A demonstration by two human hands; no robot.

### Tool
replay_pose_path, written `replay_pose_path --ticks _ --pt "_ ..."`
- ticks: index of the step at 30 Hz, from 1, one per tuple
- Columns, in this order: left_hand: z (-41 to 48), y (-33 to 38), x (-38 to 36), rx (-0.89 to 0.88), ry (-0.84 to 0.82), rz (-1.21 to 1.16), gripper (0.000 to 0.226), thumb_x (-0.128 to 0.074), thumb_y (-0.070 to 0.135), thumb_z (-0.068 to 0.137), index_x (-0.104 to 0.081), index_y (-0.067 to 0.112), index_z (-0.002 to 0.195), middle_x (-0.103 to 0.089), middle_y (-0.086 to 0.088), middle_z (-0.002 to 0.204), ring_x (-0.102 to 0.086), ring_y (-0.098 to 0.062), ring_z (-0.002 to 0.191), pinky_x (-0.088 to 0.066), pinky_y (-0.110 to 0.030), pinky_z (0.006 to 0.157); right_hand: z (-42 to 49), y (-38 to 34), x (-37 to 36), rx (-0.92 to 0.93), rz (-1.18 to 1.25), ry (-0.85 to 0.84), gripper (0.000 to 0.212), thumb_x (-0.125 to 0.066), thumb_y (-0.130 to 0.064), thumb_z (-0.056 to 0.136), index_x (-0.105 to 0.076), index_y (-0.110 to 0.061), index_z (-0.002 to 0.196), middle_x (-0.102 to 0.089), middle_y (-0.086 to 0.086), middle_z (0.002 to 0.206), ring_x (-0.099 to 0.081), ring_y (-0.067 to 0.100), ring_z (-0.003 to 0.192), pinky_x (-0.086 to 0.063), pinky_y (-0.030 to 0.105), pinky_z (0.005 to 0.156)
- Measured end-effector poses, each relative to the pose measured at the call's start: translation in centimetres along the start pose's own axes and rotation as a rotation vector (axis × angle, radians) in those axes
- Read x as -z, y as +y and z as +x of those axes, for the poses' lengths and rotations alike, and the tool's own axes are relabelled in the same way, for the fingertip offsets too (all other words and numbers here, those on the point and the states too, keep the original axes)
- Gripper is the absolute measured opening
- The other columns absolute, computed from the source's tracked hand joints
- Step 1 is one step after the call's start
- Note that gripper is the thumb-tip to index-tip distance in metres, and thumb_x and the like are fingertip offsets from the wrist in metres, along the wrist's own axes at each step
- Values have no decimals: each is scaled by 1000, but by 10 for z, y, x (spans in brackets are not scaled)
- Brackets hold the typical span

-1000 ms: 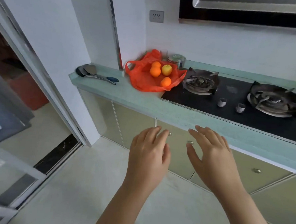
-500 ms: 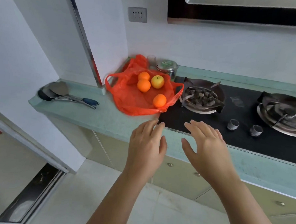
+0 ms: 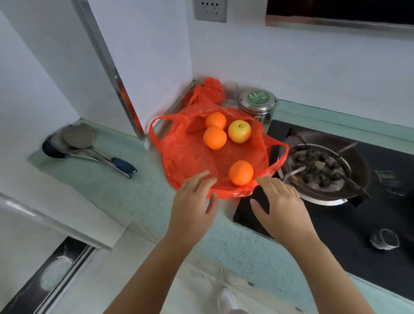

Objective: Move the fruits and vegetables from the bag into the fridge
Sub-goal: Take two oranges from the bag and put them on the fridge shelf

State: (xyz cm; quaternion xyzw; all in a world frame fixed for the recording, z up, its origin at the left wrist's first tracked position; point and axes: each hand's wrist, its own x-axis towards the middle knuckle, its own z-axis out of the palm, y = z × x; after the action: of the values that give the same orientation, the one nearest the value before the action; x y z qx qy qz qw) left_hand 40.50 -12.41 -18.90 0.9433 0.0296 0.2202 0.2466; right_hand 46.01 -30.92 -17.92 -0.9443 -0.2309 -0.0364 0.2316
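A green table (image 3: 132, 196) carries a black stove (image 3: 341, 236) at 3 o'clock and a red bag (image 3: 189, 156) spread open at 12. The left hand (image 3: 194, 204), fingers straight and holding nothing, hovers over the bag's 6 o'clock edge. The right hand (image 3: 282, 208), likewise spread and empty, is at its 5 o'clock corner. Inside the bag lie a yellow apple (image 3: 239, 131) at 1 o'clock, a far orange (image 3: 215, 120) touching a middle orange (image 3: 214, 138) at 12, and a near orange (image 3: 241, 172) at 5.

Green counter (image 3: 118, 190) — bag (image 3: 189, 156), spatulas (image 3: 86, 145), tin (image 3: 258, 104)
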Motion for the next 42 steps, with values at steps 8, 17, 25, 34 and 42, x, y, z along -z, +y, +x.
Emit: replay_pose_path --ticks 8,17,25,34,42 --pt "61 -46 -48 171 -16 -95 34 -50 21 84 -64 7 111 -60 -9 122 -52 -22 114 -43 -34 96 80 27 -43 -17 -17 -151 56 -63 -27 83 -45 -8 132 -47 14 136 -39 32 128 -31 49 105" --pt "128 -98 -94 230 -113 -131 49 -45 33 80 -60 1 115 -59 -19 120 -53 -33 114 -38 -34 98 115 33 -78 -178 -91 -269 67 -56 -34 87 -25 -15 143 -35 5 146 -21 24 139 -10 49 112" --pt "185 -128 -130 255 -195 -137 58 -74 16 75 -51 1 125 -46 -26 132 -43 -39 123 -36 -42 100 144 21 -92 -285 -10 -286 64 -49 -33 91 -16 -20 145 -28 -2 147 -24 16 137 -7 41 114" --pt "213 -146 -152 228 -285 -196 76 -76 33 72 -41 4 133 -45 -19 132 -41 -33 122 -37 -41 97 178 11 -108 -308 124 -247 69 -57 -38 86 -21 -21 143 -33 -2 143 -30 17 132 -25 31 109" --pt "199 -157 -136 359 -120 -316 72 -81 26 66 -47 5 126 -51 -12 120 -47 -22 114 -32 -22 94 200 5 -133 -381 254 -152 65 -72 -40 74 -43 -15 126 -48 0 126 -44 17 117 -38 26 91"
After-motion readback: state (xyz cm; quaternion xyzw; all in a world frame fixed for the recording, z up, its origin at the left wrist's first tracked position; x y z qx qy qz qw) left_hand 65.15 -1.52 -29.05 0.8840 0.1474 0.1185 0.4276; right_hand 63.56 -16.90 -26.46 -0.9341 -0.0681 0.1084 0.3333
